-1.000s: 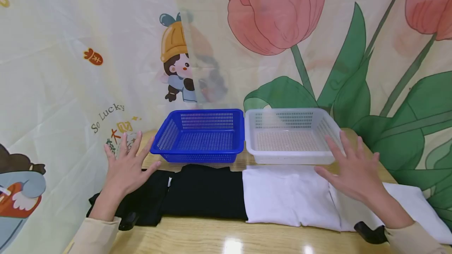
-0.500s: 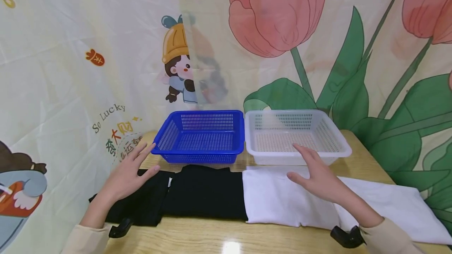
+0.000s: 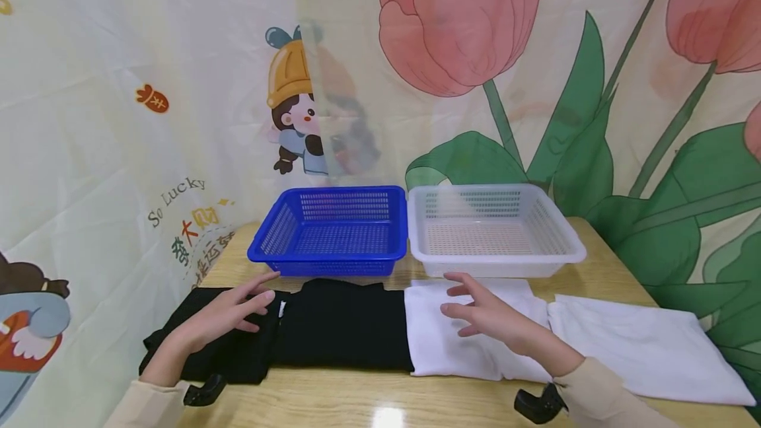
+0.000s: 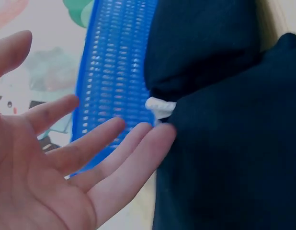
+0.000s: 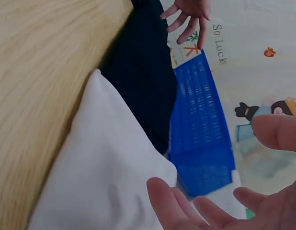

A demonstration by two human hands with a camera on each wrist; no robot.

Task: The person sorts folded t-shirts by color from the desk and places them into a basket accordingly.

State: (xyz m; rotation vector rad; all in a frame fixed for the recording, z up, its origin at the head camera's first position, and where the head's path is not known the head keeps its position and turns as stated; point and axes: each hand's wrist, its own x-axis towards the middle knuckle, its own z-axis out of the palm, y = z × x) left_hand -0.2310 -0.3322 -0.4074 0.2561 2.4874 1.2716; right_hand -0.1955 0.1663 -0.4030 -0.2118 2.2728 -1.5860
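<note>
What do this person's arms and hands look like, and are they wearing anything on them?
The left hand and right hand are bare, without gloves. The left sleeve and right sleeve are plain beige. A small black device sits at each wrist.

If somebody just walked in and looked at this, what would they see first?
Probably the big pink tulip printed on the backdrop, top centre in the head view. Below it, a bright blue basket sits left of a white basket on the table. Nearer, the left hand is over black cloth and the right hand over white cloth.
</note>
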